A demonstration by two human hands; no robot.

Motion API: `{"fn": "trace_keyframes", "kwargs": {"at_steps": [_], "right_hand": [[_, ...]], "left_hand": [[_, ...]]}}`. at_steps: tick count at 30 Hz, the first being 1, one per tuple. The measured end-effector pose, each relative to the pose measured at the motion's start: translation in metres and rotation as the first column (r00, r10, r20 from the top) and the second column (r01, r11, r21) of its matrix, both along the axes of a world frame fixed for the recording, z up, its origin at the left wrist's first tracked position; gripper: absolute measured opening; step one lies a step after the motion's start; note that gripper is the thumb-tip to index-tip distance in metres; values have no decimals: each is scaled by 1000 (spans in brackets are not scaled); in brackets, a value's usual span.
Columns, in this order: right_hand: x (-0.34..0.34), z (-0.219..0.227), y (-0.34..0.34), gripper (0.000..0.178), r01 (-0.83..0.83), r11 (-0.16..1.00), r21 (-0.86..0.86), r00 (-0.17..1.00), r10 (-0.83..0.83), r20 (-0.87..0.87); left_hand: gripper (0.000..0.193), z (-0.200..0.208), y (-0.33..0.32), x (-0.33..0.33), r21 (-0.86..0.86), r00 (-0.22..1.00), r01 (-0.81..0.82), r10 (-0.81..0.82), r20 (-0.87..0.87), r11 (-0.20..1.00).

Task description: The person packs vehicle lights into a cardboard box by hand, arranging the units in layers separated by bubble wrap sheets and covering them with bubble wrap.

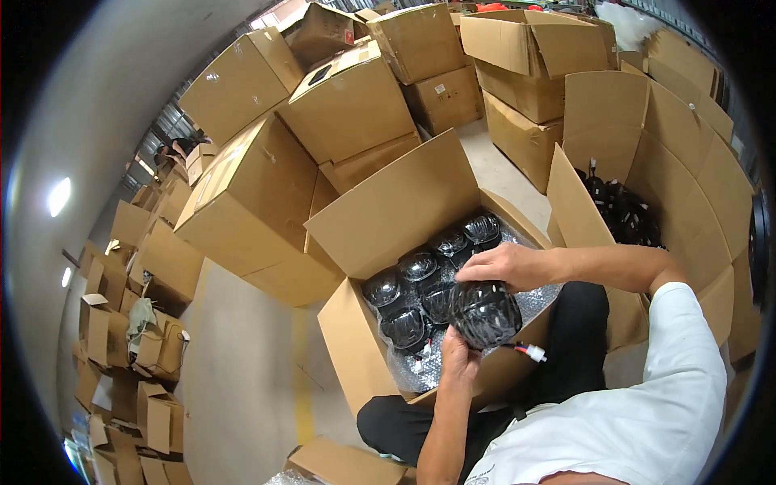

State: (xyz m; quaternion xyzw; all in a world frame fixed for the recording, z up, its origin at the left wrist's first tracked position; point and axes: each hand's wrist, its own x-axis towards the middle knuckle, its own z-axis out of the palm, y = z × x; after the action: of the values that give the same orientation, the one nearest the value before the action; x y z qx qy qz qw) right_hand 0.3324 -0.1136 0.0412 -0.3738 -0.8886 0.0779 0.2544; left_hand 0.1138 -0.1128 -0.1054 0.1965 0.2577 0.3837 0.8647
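A rounded, glossy black part in clear plastic wrap (487,315) is held between my two hands above an open cardboard box (392,202). My left hand (459,356) grips its lower left side, thumb pressed to the wrap. Across the top edge lies my right hand (508,267), fingers bent over it. A short wire with a white plug (532,352) sticks out at the part's lower right. Several similar black parts (418,267) sit in rows inside the box, and bubble wrap (404,368) lines it. Their exact kind is unclear.
On the right, a tall open carton (687,170) holds a heap of black parts with wires (626,210). Stacked closed cartons (347,101) stand beyond the box. More open cartons (166,347) line the far left. A box flap (356,461) shows at the bottom.
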Motion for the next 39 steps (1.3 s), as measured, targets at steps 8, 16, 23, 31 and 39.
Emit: {"fn": "trace_keyframes", "kwargs": {"at_steps": [8, 16, 23, 31, 39], "right_hand": [[-30, -30, 22, 52, 81, 945, -317, 934, -183, -307], [-107, -59, 5, 37, -9, 799, -602, 216, -586, -781], [-81, -53, 18, 75, 236, 853, -465, 632, -499, -593], [16, -99, 75, 67, 161, 650, -743, 240, -756, -609], [-6, -145, 80, 24, -562, 365, -742, -7, -899, -437]], "left_hand": [[30, 25, 22, -20, 92, 962, -266, 258, 95, 960], [27, 25, 37, -34, 20, 879, -473, 470, 84, 881], [36, 38, 63, -43, 420, 705, -574, 685, -182, 702], [33, 129, 119, -100, 499, 526, -742, 850, 21, 447], [42, 63, 113, -119, 357, 581, -733, 806, -114, 579]]}}
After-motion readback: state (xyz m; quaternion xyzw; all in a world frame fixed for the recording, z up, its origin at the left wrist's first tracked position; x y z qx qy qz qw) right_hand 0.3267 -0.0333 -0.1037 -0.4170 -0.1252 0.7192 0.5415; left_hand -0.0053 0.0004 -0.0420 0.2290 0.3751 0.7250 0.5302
